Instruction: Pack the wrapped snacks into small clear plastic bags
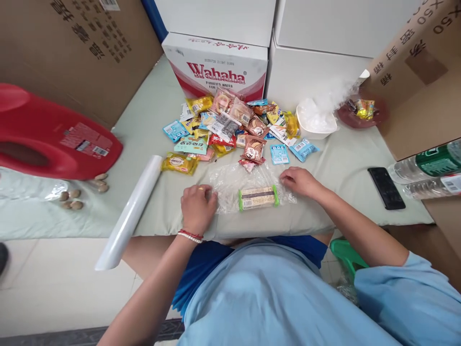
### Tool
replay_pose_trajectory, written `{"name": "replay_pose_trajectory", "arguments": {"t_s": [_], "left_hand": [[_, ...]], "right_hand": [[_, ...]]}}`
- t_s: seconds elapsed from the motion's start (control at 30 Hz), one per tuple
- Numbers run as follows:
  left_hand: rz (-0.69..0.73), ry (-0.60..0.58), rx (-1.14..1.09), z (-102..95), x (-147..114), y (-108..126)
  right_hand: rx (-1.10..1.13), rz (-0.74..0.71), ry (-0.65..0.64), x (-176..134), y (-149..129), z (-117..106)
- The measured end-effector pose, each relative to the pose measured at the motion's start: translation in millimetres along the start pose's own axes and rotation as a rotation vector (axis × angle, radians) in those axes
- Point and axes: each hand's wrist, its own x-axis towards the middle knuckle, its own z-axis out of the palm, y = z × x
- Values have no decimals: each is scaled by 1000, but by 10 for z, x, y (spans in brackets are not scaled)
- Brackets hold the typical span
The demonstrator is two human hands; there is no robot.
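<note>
A clear plastic bag [230,179] lies flat and crinkled on the cloth-covered table in front of me. On top of it, or inside it (I cannot tell which), is a snack bar [258,197] in a see-through wrapper with green ends. My left hand [198,207] is closed at the bag's left edge, thumb and forefinger on the plastic. At the right edge, my right hand [299,181] has its fingers curled together on the film. Neither hand touches the snack bar. Just beyond the bag, a brown snack packet [253,150] lies at the front of a heap of wrapped snacks [225,126].
A white roll [131,211] overhangs the front edge at left, near a red jug [86,139] and several brown nuts [74,194]. At right are a white tub [317,132] of plastic bags, a red bowl [345,120], a phone [386,187] and bottles [428,163]. Boxes [221,72] stand behind.
</note>
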Motion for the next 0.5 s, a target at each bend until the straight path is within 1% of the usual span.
{"name": "replay_pose_trajectory", "arguments": {"t_s": [0.03,0.07,0.13,0.17,0.2,0.23,0.27,0.3,0.33,0.37,0.43,0.5], "left_hand": [[6,71,33,-6,1,-7],[14,169,53,-31,-26,-10],[60,418,63,-126,-149,21],[115,535,51,-182,-233,67],[199,621,27,-231,-322,136],[313,654,-12,-264,-406,227],[443,624,-62,-275,-479,335],[561,543,-108,-260,-533,453],[647,434,-137,-220,-564,573],[680,326,-140,-159,-573,685],[645,125,-58,-4,-534,862],[572,-42,58,138,-462,959]], "right_hand": [[-80,22,3,67,15,8],[-142,25,27,128,24,8],[-182,-22,121,249,13,-4],[-165,-71,164,314,-11,-9],[-136,-136,189,383,-50,-9],[-105,-213,193,457,-103,-3],[-82,-292,181,532,-168,9],[-73,-365,159,608,-243,27],[-83,-420,130,682,-323,48],[-110,-452,100,754,-404,70],[-205,-452,46,886,-552,104],[-310,-425,-13,1004,-664,117]]}}
